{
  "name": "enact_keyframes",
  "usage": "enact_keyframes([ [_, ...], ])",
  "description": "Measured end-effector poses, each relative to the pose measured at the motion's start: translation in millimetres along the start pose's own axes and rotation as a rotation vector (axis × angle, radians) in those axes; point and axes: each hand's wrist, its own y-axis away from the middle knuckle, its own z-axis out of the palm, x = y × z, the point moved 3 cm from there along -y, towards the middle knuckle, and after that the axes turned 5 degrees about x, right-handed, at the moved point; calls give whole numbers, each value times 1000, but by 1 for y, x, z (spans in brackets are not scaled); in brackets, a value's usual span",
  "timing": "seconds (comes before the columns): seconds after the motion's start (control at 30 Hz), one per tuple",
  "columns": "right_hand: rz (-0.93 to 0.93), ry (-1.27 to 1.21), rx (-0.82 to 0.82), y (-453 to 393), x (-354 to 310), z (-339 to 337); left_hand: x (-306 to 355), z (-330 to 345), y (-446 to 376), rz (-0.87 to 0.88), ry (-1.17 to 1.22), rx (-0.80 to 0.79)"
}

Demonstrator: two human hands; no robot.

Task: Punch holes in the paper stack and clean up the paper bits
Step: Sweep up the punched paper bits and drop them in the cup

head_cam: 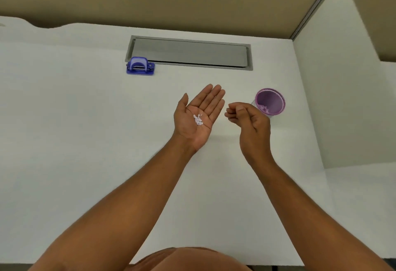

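Note:
My left hand (198, 114) is held palm up over the white desk, fingers stretched out, with a small heap of white paper bits (198, 119) resting in the palm. My right hand (248, 120) hovers just to its right, fingers curled loosely inward, nothing visible in them. A purple cup (270, 101) stands right behind my right hand and has some paper bits at its bottom. The blue hole punch (140, 66) sits far back on the left. No paper stack is in view.
A grey recessed cable flap (189, 53) lies along the back of the white desk (85, 131). A white divider panel (334, 77) rises on the right. A beige wall stands behind the desk.

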Motion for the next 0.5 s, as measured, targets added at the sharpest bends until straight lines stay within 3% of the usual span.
enact_keyframes([
  [0.23,15,-38,91,-77,9,-74,-62,82,-57,63,-70,52],
  [0.5,89,-49,-8,-119,33,-96,-103,111,-100,219,-441,149],
])
